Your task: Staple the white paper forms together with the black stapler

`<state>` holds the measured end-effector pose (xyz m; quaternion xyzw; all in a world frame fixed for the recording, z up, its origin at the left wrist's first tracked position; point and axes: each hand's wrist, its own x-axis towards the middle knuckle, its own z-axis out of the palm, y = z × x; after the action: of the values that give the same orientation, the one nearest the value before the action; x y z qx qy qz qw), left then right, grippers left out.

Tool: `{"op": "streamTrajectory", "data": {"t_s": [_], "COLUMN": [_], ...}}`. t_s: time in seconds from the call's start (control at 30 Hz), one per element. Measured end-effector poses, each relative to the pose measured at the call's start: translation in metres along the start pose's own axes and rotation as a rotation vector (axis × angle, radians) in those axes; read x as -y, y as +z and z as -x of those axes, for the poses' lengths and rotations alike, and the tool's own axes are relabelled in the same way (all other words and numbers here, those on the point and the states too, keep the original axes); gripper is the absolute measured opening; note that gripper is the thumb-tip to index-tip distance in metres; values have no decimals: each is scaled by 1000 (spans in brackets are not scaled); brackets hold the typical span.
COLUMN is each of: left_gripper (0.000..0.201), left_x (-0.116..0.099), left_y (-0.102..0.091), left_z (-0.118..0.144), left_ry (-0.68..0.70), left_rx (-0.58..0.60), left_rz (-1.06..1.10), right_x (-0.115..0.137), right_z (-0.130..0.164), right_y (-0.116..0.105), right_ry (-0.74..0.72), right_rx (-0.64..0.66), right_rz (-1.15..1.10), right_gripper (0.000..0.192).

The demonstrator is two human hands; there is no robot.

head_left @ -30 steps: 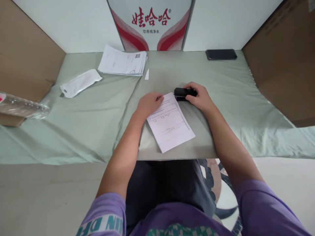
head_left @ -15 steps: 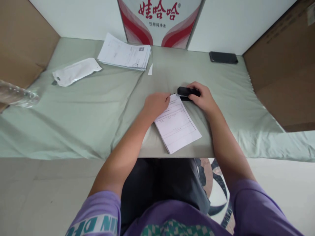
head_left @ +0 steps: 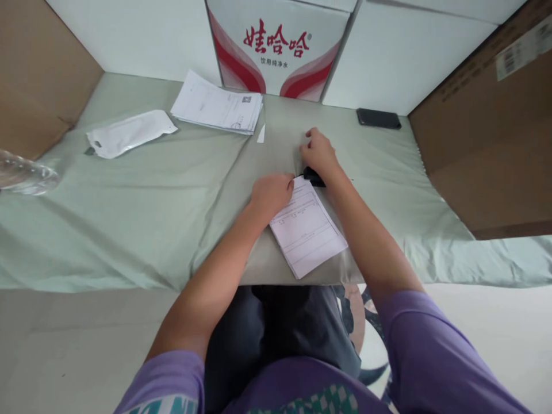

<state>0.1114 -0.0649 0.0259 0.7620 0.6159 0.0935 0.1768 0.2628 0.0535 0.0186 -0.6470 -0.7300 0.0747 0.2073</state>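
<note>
A small stack of printed papers [head_left: 308,230] lies slanted at the table's front edge. My left hand [head_left: 273,192] grips its upper left edge, the fingertips partly out of sight. At the top corner of the sheets sits a black stapler [head_left: 314,177], mostly covered by my right wrist. My right hand [head_left: 319,152] is over and just beyond the stapler, with loosely bent fingers, a gap between them and nothing in them. Whether its heel touches the stapler I cannot tell.
A larger pile of papers [head_left: 219,106], a white pouch [head_left: 131,133] and a paper scrap [head_left: 261,134] lie at the back left. A black phone [head_left: 378,118] rests at the back right. Cardboard boxes [head_left: 487,138] flank the cloth-covered table [head_left: 142,230]; a printed carton [head_left: 276,75] stands behind.
My right hand has let go of the stapler's rear end and moved left and away from me, over it. My left hand stays on the papers. The view has shifted slightly.
</note>
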Motion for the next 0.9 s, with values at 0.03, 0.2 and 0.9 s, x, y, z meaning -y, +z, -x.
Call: {"op": "streamTrajectory", "data": {"t_s": [0.03,0.2,0.9], "left_gripper": [44,44,51], "left_x": [0,-2,-69], "left_y": [0,0,-39], "left_z": [0,1,-102], "left_ry": [-3,-19,-1], "left_rx": [0,13,56], "left_rz": [0,22,211], "right_x": [-1,4,15], "right_z": [2,11,14], "right_y": [5,6,9], "right_ry": [2,11,-43], "right_rx": [11,12,97], "right_rz": [43,161,318], "right_gripper": [35,37,44]}}
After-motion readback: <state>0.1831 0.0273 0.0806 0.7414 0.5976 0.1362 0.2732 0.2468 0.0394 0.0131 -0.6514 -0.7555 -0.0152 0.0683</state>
